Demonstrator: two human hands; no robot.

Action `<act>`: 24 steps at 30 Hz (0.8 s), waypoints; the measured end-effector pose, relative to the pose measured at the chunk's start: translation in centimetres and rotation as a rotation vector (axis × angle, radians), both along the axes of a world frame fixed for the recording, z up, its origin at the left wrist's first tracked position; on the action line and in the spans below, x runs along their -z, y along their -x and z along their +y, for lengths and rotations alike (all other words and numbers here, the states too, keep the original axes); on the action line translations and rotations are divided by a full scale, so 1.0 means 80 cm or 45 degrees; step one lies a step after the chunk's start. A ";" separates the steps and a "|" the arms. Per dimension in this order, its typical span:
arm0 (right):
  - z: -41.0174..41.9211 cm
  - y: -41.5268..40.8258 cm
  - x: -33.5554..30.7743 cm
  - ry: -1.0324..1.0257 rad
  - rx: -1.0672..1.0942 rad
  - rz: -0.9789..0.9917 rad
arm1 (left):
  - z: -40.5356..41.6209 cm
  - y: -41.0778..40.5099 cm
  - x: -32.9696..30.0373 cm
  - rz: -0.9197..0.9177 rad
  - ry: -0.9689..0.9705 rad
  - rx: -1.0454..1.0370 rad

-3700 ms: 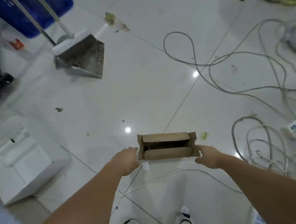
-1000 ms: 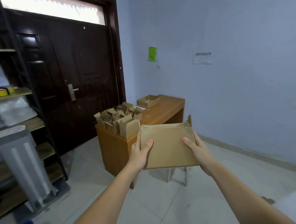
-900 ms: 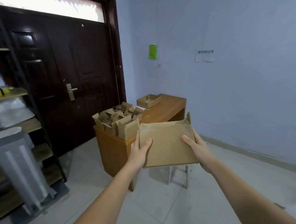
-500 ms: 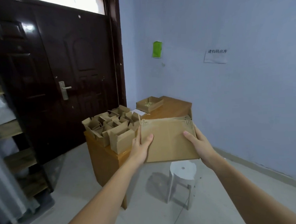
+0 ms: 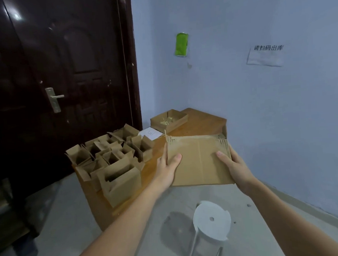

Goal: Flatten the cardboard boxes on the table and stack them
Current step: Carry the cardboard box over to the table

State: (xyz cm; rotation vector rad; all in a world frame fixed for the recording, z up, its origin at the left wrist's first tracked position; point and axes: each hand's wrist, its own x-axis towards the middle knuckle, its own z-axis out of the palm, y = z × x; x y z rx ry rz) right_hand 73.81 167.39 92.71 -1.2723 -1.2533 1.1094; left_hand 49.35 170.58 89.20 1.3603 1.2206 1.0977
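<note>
- Flattened brown cardboard box (image 5: 200, 161): held in the air between both hands, tilted slightly, above the near right edge of the orange-brown wooden table (image 5: 201, 125). Frayed perforations show along its top corners.
- Left hand (image 5: 167, 167): grips the sheet's left edge, thumb lying on the upper face, fingers hidden behind.
- Right hand (image 5: 233, 166): grips the right edge the same way, thumb on top, fingers underneath.
- Cluster of open, still upright small brown cardboard boxes (image 5: 110, 159): packed together on the left part of the table, flaps raised.
- Shallow open brown cardboard tray (image 5: 169, 121): at the far end of the table, near the wall corner; contents unclear, possibly pale strips.
- White paper slip (image 5: 149, 133): lies on the table between tray and cluster.
- White round plastic stool (image 5: 211, 222): stands on the grey floor, below the held sheet.
- Dark brown door (image 5: 66, 74): behind the table, left.
</note>
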 end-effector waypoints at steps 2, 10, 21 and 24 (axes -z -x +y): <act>0.060 -0.008 0.005 0.000 -0.029 -0.006 | 0.050 -0.009 0.006 0.023 0.025 -0.050; 0.302 0.029 0.011 0.014 -0.283 0.022 | 0.222 0.029 0.003 0.012 0.051 -0.306; 0.617 0.132 0.040 -0.034 -0.415 0.033 | 0.490 0.124 0.004 0.008 -0.015 -0.442; 0.680 0.143 0.043 -0.033 -0.403 0.034 | 0.547 0.131 0.002 -0.006 -0.004 -0.456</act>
